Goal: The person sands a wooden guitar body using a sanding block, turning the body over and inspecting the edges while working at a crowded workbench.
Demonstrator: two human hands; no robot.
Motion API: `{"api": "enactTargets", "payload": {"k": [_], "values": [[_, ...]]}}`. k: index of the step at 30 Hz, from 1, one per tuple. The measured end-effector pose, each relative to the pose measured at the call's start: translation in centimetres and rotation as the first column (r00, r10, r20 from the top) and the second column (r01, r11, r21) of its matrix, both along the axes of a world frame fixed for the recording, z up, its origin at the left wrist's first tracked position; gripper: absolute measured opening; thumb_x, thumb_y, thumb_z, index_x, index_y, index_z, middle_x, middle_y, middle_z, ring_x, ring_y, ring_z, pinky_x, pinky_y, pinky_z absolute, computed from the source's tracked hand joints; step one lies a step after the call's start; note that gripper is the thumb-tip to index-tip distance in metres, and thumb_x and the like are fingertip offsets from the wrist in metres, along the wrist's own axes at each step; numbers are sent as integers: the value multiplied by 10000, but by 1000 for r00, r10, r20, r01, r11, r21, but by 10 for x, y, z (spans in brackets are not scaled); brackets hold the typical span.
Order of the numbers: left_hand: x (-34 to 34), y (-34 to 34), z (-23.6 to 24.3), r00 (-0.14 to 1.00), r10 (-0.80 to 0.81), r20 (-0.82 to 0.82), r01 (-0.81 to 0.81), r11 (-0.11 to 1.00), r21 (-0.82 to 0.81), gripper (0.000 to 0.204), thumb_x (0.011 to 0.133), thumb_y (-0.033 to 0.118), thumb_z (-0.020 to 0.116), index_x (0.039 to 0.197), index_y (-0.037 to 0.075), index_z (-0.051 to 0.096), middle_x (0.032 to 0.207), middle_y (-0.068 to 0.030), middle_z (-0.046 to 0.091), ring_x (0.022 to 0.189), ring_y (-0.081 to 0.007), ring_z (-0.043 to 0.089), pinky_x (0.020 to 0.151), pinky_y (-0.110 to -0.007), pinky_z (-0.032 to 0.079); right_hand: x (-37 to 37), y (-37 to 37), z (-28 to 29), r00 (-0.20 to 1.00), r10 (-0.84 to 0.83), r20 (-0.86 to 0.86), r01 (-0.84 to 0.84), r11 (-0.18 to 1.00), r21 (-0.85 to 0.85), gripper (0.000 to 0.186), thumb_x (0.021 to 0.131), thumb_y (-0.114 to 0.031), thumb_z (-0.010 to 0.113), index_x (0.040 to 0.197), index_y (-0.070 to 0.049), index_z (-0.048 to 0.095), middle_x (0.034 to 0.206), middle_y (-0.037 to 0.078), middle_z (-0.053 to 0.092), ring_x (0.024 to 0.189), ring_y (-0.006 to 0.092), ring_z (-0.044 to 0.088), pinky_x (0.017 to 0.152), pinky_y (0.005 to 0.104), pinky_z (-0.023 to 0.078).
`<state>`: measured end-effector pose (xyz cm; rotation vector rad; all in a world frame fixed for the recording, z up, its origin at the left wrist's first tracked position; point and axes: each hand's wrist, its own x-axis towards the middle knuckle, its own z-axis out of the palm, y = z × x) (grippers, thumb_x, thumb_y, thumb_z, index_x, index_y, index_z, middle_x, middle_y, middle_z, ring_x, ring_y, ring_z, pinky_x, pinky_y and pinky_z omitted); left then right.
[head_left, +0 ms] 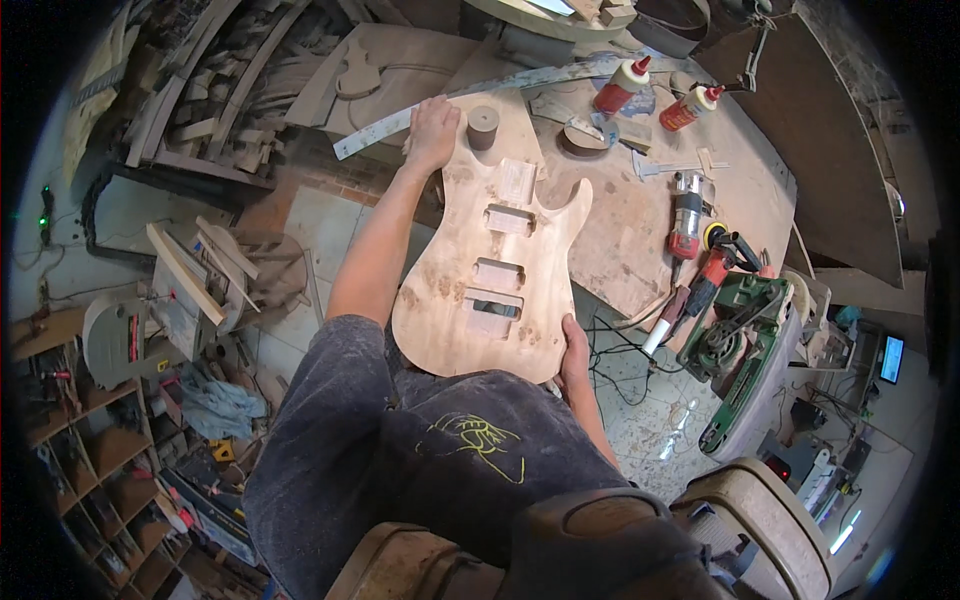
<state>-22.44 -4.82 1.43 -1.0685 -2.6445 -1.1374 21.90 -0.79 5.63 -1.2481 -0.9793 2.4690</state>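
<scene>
A pale wooden guitar body (440, 290) with several routed cavities lies in front of me, its lower end close against my shirt. My left hand (433, 135) is closed over its upper left horn, the fingertips partly hidden. Along the lower right edge, my right hand (574, 352) grips the body with the thumb on top and the fingers mostly out of sight underneath. A short brown cylinder (482, 122) stands upright in the left cutaway, beside my left hand; whether it touches the wood, I cannot tell. Brownish patches mark the body's face.
On the dusty workbench (620, 230) lie a long metal ruler (375, 134), calipers (650, 168), two glue bottles (622, 86) and a red-and-grey power tool (686, 215). A polisher (715, 270) and a green belt sander (745, 340) sit right. Cables trail over the floor. Shelves (100, 450) stand left.
</scene>
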Motion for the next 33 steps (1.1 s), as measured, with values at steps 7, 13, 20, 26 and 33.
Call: {"api": "enactTargets", "payload": {"k": [7,13,20,26,33], "values": [[1,5,9,1000,28,-12,-28,999,17,365,988,303,428,1053,-3,618,1212,-178,594,1150,-349,501,1025,-459,347,-9,6,5,1000,3,-5,-3,998,56,515,1004,-384,504,1291,43,539,1154,147,673,962,213,692,821,342,572],[0,9,7,999,53,0,-53,998,41,352,989,299,445,1074,2,614,1202,-198,591,1158,-393,487,1032,-475,351,-12,10,1,1000,-6,11,6,999,33,501,1002,-369,515,1266,55,545,1152,157,669,969,230,688,842,362,567],[-3,10,9,996,85,36,-86,996,6,366,996,311,441,1097,13,627,1215,-199,587,1158,-398,482,1030,-475,367,-16,10,2,1000,-11,6,11,999,37,500,1003,-374,511,1259,54,548,1146,156,670,965,224,688,843,356,567],[-3,12,13,994,96,43,-94,995,-41,381,1003,323,423,1096,21,636,1215,-194,588,1143,-396,488,1025,-475,372,-14,12,-2,1000,-2,8,1,998,61,508,1003,-384,508,1262,52,549,1133,147,675,945,212,691,818,344,571],[-5,14,19,994,98,53,-93,991,-92,406,1001,338,407,1082,21,647,1202,-201,591,1130,-405,492,1012,-486,376,-18,11,2,1000,2,-19,-1,999,38,512,1009,-362,495,1312,50,520,1193,148,652,998,206,668,863,326,539]]}}
